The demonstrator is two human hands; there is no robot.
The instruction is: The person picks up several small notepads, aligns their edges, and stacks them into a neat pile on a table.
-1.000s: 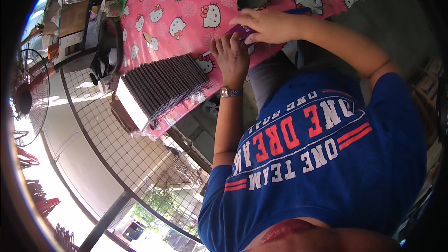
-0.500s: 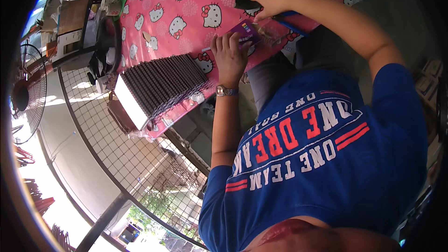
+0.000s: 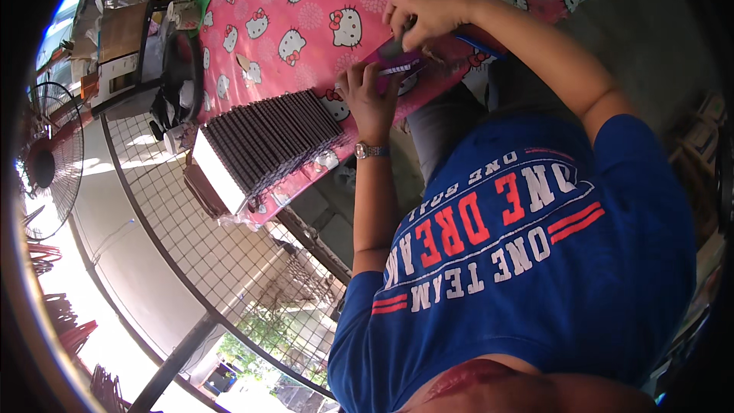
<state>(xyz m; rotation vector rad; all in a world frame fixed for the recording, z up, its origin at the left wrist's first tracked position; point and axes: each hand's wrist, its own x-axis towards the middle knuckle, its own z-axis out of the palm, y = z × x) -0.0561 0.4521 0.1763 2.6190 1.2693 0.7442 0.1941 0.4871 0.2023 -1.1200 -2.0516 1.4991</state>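
Note:
A thin purple booklet (image 3: pixel 411 60) lies at the table's near edge. My left hand (image 3: pixel 370 98), with a watch on its wrist, has its fingers bent over the booklet's left side, holding it. Above the booklet, my right hand (image 3: pixel 430 15) pinches a dark, soft-looking pad (image 3: pixel 392 49) that overlaps the booklet's far part. Whether the pad presses on the cover I cannot tell. Left of my left hand stands a long row of dark spiral-bound notebooks (image 3: pixel 275 138), with a white face at its outer end.
A pink table cover (image 3: pixel 313 4) with cartoon cats spreads across the table. A blue strip (image 3: pixel 480 47) lies near the edge under my right forearm. Boxes (image 3: pixel 122 30) and bags crowd the far left, above a standing fan (image 3: pixel 44 160). Wire mesh (image 3: pixel 176 206) runs along the left.
My right hand has brought the dark pad from the table beyond down and nearer, over the booklet. The booklet looks tilted differently under my left hand, which has shifted slightly left.

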